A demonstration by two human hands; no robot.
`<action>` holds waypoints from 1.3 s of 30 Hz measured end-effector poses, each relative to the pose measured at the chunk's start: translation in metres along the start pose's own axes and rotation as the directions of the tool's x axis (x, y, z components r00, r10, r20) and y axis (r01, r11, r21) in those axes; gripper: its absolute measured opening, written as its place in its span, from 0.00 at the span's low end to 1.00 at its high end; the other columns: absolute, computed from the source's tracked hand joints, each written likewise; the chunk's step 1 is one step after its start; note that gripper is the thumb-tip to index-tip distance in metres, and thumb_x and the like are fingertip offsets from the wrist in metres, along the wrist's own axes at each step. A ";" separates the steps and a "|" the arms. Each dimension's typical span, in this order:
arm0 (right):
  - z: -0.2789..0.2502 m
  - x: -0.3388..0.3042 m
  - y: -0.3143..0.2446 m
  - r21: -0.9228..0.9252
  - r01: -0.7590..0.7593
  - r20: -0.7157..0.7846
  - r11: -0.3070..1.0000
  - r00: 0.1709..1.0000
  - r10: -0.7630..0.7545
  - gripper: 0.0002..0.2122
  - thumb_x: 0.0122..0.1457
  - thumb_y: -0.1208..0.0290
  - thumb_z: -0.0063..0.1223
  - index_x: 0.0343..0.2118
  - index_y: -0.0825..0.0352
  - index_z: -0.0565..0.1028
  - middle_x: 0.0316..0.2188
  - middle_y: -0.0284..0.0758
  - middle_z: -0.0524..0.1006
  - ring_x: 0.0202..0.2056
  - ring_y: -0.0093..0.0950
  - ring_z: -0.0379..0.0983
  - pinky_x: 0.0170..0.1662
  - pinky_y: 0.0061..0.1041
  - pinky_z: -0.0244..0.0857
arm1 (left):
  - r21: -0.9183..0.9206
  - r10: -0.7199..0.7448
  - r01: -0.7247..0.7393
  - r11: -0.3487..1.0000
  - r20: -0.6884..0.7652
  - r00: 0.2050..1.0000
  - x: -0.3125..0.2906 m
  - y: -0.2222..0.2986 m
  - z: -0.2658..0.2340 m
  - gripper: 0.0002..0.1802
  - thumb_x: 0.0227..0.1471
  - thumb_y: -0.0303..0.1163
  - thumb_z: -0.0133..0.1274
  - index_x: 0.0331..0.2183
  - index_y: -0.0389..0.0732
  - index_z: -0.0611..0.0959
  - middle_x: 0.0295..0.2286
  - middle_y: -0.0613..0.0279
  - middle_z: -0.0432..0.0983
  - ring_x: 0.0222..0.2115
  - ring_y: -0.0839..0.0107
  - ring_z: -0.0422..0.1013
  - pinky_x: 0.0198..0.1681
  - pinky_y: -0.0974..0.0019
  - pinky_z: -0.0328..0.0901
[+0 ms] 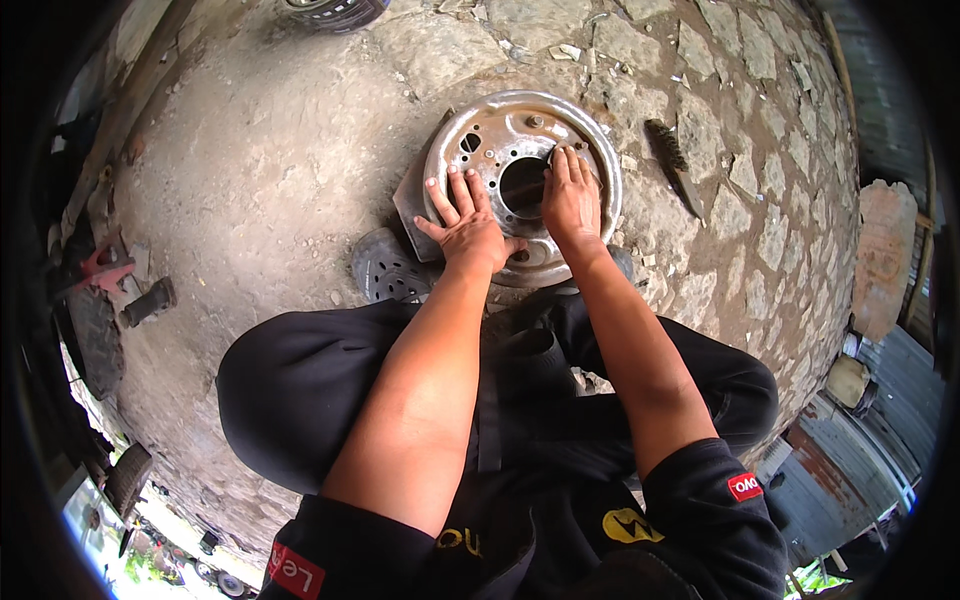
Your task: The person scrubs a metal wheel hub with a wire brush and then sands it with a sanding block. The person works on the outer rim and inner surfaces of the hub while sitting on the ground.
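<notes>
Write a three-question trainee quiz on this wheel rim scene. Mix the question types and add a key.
1. True or false: both hands rest on the metal wheel rim.
2. Which hand lies nearer the wire brush? A left hand B right hand
3. Fill in: the rim lies flat on the stone ___.

Key: 1 true; 2 B; 3 ground.

Bare steel wheel rim (522, 180), round, grey and rust-stained, lying flat on the stone ground (270, 170), large centre hole ringed by small bolt holes, resting just ahead of the person's knees
</notes>
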State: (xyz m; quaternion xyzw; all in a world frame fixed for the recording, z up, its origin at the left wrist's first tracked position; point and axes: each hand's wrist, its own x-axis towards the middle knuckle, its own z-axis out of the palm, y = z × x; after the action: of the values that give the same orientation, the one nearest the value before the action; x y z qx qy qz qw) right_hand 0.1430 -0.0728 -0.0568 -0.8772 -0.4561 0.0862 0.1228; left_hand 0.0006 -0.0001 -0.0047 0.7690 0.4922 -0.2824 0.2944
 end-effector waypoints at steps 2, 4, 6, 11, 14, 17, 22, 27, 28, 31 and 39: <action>-0.002 0.008 -0.004 0.014 0.021 -0.043 1.000 0.999 -0.020 0.21 0.69 0.65 0.47 0.62 0.68 0.68 0.62 0.44 0.71 0.61 0.46 0.67 0.63 0.44 0.61 | -0.002 -0.002 0.002 1.000 0.001 1.000 0.001 0.000 0.000 0.80 0.40 0.64 0.70 0.72 0.41 0.33 0.72 0.50 0.17 0.70 0.39 0.13 0.64 0.18 0.33; -0.010 0.019 -0.013 -0.005 -0.022 0.051 1.000 0.998 0.023 0.23 0.69 0.63 0.48 0.63 0.68 0.67 0.65 0.42 0.68 0.63 0.44 0.65 0.63 0.43 0.60 | 0.002 -0.004 0.004 1.000 -0.004 1.000 0.001 -0.001 0.001 0.80 0.40 0.64 0.70 0.72 0.41 0.33 0.72 0.50 0.18 0.70 0.39 0.13 0.64 0.18 0.33; -0.011 0.020 -0.021 -0.084 -0.063 0.127 0.994 0.989 0.073 0.26 0.68 0.60 0.49 0.65 0.67 0.64 0.68 0.41 0.64 0.66 0.43 0.60 0.64 0.44 0.58 | 0.007 -0.006 0.006 1.000 0.000 1.000 0.000 -0.001 0.000 0.80 0.40 0.64 0.70 0.72 0.41 0.33 0.72 0.50 0.18 0.70 0.39 0.13 0.64 0.18 0.33; -0.007 0.019 -0.025 -0.177 -0.117 0.178 0.977 0.973 0.149 0.33 0.66 0.52 0.49 0.69 0.66 0.58 0.72 0.40 0.58 0.70 0.41 0.52 0.67 0.45 0.52 | -0.001 -0.001 0.001 1.000 -0.003 1.000 0.001 0.000 0.001 0.80 0.40 0.64 0.70 0.72 0.41 0.33 0.72 0.50 0.18 0.70 0.38 0.14 0.64 0.18 0.33; -0.009 0.023 -0.033 -0.150 -0.134 0.190 0.980 0.968 0.162 0.33 0.66 0.53 0.48 0.69 0.66 0.59 0.72 0.41 0.58 0.70 0.43 0.53 0.66 0.46 0.52 | 0.001 -0.003 0.003 1.000 -0.003 1.000 0.001 -0.002 0.004 0.80 0.40 0.65 0.69 0.72 0.41 0.33 0.72 0.50 0.18 0.70 0.38 0.14 0.64 0.19 0.32; -0.013 0.018 -0.029 -0.136 -0.102 0.209 0.986 0.969 0.129 0.33 0.66 0.53 0.48 0.69 0.65 0.59 0.71 0.41 0.59 0.70 0.44 0.54 0.66 0.48 0.52 | 0.003 -0.006 0.006 1.000 -0.020 1.000 0.000 -0.001 0.003 0.79 0.40 0.64 0.70 0.72 0.42 0.35 0.72 0.51 0.20 0.71 0.39 0.16 0.64 0.18 0.34; -0.014 0.028 -0.026 -0.167 -0.103 0.232 0.980 0.962 0.141 0.33 0.67 0.53 0.47 0.70 0.65 0.57 0.72 0.40 0.57 0.70 0.43 0.53 0.66 0.48 0.52 | -0.004 0.009 -0.009 1.000 -0.011 1.000 0.000 0.000 0.002 0.80 0.41 0.64 0.69 0.72 0.41 0.33 0.72 0.50 0.17 0.70 0.39 0.13 0.64 0.19 0.32; -0.018 0.015 -0.029 -0.140 -0.105 0.268 0.985 0.953 0.140 0.33 0.67 0.53 0.46 0.70 0.67 0.57 0.72 0.40 0.56 0.70 0.42 0.53 0.66 0.49 0.52 | 0.002 -0.005 0.005 1.000 -0.007 1.000 0.000 -0.001 0.002 0.80 0.40 0.64 0.70 0.72 0.41 0.32 0.72 0.50 0.18 0.70 0.39 0.14 0.64 0.19 0.32; -0.017 0.014 -0.025 -0.147 -0.074 0.259 0.986 0.960 0.110 0.34 0.67 0.52 0.46 0.70 0.67 0.57 0.72 0.40 0.56 0.70 0.42 0.52 0.66 0.49 0.52 | 0.004 -0.004 0.004 1.000 -0.008 1.000 0.000 -0.001 0.002 0.80 0.40 0.64 0.70 0.72 0.41 0.32 0.72 0.50 0.18 0.70 0.39 0.14 0.64 0.18 0.32; -0.018 0.026 -0.027 -0.151 -0.108 0.263 0.983 0.954 0.145 0.34 0.67 0.52 0.46 0.70 0.67 0.57 0.72 0.41 0.56 0.71 0.42 0.51 0.66 0.48 0.52 | 0.006 0.005 -0.005 1.000 -0.021 1.000 0.001 -0.001 0.003 0.81 0.40 0.64 0.70 0.72 0.41 0.32 0.72 0.50 0.18 0.70 0.40 0.14 0.64 0.18 0.32; -0.016 0.011 -0.029 -0.143 -0.126 0.267 0.982 0.950 0.161 0.36 0.68 0.51 0.46 0.71 0.69 0.54 0.73 0.42 0.54 0.71 0.42 0.50 0.67 0.47 0.50 | 0.019 -0.014 0.014 1.000 -0.008 1.000 -0.001 -0.001 0.003 0.81 0.39 0.66 0.70 0.72 0.42 0.31 0.72 0.50 0.18 0.70 0.39 0.14 0.64 0.18 0.33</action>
State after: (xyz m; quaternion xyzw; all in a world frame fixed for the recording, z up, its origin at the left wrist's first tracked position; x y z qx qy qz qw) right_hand 0.1311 -0.0502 -0.0339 -0.8932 -0.4083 0.1883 -0.0035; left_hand -0.0010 -0.0021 -0.0062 0.7695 0.4960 -0.2860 0.2830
